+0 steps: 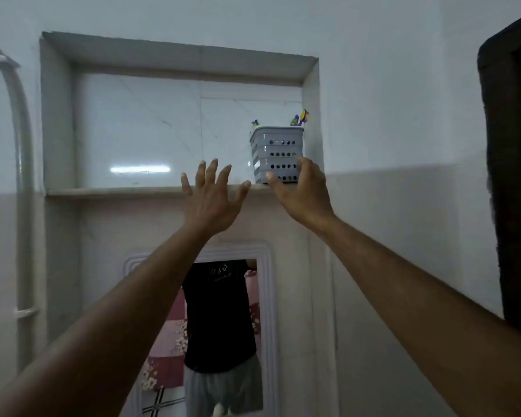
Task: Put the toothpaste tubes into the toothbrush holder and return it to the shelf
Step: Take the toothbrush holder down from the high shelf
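The holder [276,155] stood upright at the shelf's [118,191] right end. Your right hand [298,191] was nearer, its fingers [306,167] curved loosely at its base; your left hand [212,197] was spread, empty.

Recessed shelf [133,191] in the wall, pale ledge; grey holder [275,153] standing upright at its right end, by the side wall.

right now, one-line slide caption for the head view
Right hand at the grey toothbrush holder on the wall shelf; left hand open beside it.
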Demonstrator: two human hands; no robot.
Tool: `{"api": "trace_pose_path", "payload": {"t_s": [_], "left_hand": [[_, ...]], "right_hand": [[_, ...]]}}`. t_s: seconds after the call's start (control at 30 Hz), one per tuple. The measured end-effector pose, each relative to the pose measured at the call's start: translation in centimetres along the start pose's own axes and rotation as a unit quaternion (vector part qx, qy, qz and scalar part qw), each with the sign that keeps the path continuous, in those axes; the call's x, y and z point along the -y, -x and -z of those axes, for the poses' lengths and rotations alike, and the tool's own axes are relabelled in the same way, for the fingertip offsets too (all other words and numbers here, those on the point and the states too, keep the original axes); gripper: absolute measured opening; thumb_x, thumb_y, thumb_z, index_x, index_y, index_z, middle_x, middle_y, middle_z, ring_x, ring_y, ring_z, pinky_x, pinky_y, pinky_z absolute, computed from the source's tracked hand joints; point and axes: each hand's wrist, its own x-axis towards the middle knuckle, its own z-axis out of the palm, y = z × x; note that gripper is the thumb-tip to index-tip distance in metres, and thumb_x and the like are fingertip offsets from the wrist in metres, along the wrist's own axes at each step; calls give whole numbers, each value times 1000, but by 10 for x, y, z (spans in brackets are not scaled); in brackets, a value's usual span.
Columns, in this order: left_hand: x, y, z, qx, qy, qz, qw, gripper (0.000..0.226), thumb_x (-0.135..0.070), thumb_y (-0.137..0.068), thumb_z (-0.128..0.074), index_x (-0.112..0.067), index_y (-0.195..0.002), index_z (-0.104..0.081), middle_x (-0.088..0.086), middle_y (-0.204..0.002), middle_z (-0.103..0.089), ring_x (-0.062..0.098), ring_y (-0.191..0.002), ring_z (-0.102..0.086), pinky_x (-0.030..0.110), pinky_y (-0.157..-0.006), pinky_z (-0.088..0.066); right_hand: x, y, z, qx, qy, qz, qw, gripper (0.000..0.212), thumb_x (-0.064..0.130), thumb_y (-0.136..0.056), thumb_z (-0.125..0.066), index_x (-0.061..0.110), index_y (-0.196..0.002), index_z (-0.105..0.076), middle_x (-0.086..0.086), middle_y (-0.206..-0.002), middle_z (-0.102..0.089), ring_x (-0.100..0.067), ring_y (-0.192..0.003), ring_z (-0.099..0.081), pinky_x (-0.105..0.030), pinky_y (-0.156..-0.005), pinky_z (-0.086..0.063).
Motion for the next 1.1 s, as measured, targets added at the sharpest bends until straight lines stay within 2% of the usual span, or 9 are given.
{"api": "trace_pose_path", "payload": {"t_s": [0.07, 0.17, 0.4, 0.5, 0.6, 0.73, 0.8, 0.9, 1.1], "left_hand": [[4, -1, -13, -14, -38, -1, 999, 80, -78, -103, -16, -33, -167, -32, 5, -180, -14, 29, -168, 2, 61, -127, 16], [16, -1, -37, -87, -71, -32, 993, 73, -73, -104, -19, -36, -164, -39, 5, -179, -20, 33, -167, -8, 60, -128, 11], [24, -4, -53, -176, -104, -65, 977, 65, -67, -108, -29, -34, -161, -46, 6, -177, -25, 34, -166, -16, 65, -130, -1], [25, -7, -52, -174, -102, -54, 978, 65, -67, -108, -29, -35, -161, -46, 6, -177, -25, 35, -166, -16, 64, -130, 1], [23, -7, -53, -168, -108, -45, 979, 65, -68, -107, -29, -35, -160, -46, 6, -176, -26, 35, -165, -17, 63, -130, 2], [18, -6, -48, -132, -90, -18, 987, 67, -71, -106, -23, -38, -161, -43, 4, -178, -23, 32, -166, -12, 62, -129, 5], [15, -6, -44, -104, -81, -3, 991, 67, -72, -107, -21, -40, -164, -37, 2, -179, -18, 31, -167, -7, 61, -130, 7], [11, -4, -37, -79, -59, 12, 995, 69, -72, -107, -21, -39, -168, -27, 3, -180, -13, 30, -167, -4, 60, -131, 7], [-2, 23, -18, -94, 46, 3, 994, 67, -68, -109, -29, -35, -168, -28, 0, -180, -19, 24, -167, -9, 55, -134, 0]], "right_hand": [[-2, -15, -10, -16, 28, 3, 999, 90, 65, -99, -73, 11, -162, -40, -11, -159, -45, -32, -148, -44, -46, -118, -45], [-4, -35, -27, -43, 44, -3, 998, 98, 67, -96, -75, 8, -162, -34, -14, -160, -38, -35, -147, -41, -49, -116, -46], [-8, -67, -52, -52, -45, -49, 996, 136, 69, -82, -86, 12, -176, -6, -13, -166, -39, -36, -149, -48, -54, -115, -53], [-9, -67, -53, -78, -58, -52, 994, 134, 65, -79, -90, 14, -175, -12, -11, -160, -45, -33, -141, -55, -52, -106, -58], [-12, -62, -45, -114, -65, -41, 990, 130, 60, -76, -93, 15, -173, -19, -9, -156, -49, -30, -136, -58, -41, -94, -57], [-10, -54, -32, -144, -72, -29, 987, 140, 64, -71, -94, 10, -174, -16, -12, -160, -48, -33, -141, -56, -48, -105, -58], [-4, -52, -26, -147, -93, -33, 984, 145, 66, -70, -97, 8, -174, -16, -11, -164, -47, -32, -147, -54, -42, -109, -53], [3, -47, -17, -150, -114, -37, 981, 139, 66, -69, -99, 10, -171, -23, -7, -162, -50, -29, -145, -57, -29, -99, -44], [4, -7, -1, -197, -135, -12, 971, 131, 67, -64, -100, 12, -163, -34, -3, -156, -56, -24, -138, -63, -32, -98, -54]]}}
